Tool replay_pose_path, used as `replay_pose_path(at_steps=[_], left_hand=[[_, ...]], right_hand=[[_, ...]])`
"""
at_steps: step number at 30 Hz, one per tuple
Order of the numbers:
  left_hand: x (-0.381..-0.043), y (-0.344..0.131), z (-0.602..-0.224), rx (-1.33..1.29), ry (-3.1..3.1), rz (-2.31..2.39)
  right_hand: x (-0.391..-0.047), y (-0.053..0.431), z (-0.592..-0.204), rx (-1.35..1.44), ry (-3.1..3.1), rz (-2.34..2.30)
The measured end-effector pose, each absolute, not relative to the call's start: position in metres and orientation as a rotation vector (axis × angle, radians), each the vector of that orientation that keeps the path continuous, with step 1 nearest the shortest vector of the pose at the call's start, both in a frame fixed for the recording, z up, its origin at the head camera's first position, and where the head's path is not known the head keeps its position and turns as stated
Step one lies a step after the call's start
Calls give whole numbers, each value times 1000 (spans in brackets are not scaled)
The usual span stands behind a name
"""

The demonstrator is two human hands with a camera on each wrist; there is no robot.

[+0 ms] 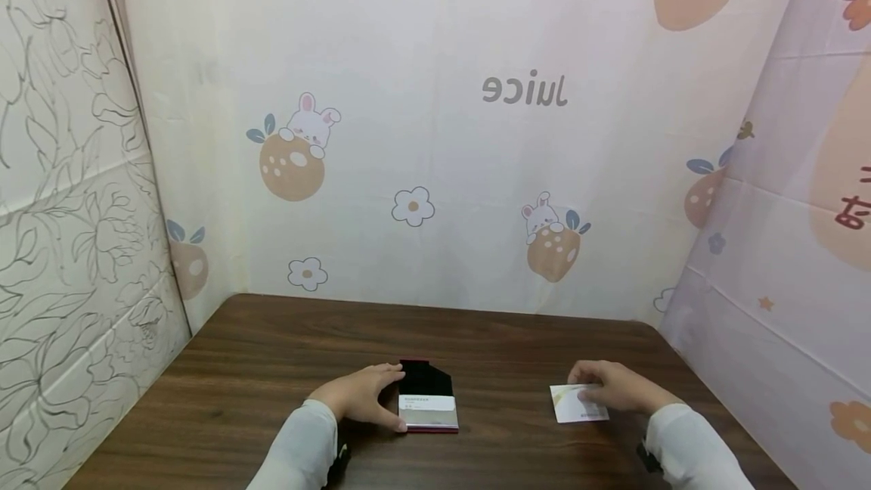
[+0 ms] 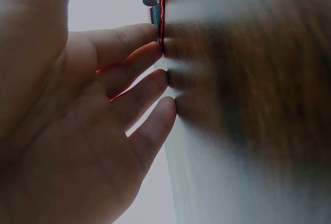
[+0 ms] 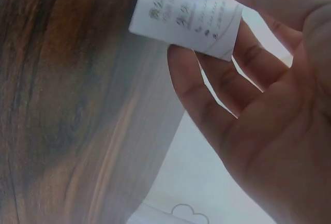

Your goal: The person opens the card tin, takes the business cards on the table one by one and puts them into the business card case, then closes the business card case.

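Note:
A card case lies on the table with its black flap folded back and pale cards showing in its lower half. My left hand rests at the left side of the case, thumb at the near corner and index finger by the flap. The left wrist view shows the fingers fairly straight, tips against the tabletop and the case's red edge. Farther right, my right hand pinches a white business card between thumb and fingers. Printed text faces the thumb side, and the card is held over the table.
A dark wood table spreads under both hands. Behind it hangs a pale curtain printed with fruit and rabbits, and more patterned cloth encloses the right side. Floral-lined cloth borders the left.

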State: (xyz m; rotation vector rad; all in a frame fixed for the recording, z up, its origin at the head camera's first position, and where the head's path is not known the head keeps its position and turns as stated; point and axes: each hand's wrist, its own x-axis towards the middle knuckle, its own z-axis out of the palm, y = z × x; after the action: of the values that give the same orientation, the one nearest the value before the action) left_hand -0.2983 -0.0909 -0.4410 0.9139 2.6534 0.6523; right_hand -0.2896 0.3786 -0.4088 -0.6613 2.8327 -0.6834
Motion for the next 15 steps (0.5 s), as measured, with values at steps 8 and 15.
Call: replay_pose_path(at_steps=[8,15], left_hand=[[-297,-92,-438,948,2640,653],[-299,-92,-440,941,2640,652]], right_hand=[[-293,381,-403,-877,2695,-805],[-296,367,-401,-842,2662,-845]])
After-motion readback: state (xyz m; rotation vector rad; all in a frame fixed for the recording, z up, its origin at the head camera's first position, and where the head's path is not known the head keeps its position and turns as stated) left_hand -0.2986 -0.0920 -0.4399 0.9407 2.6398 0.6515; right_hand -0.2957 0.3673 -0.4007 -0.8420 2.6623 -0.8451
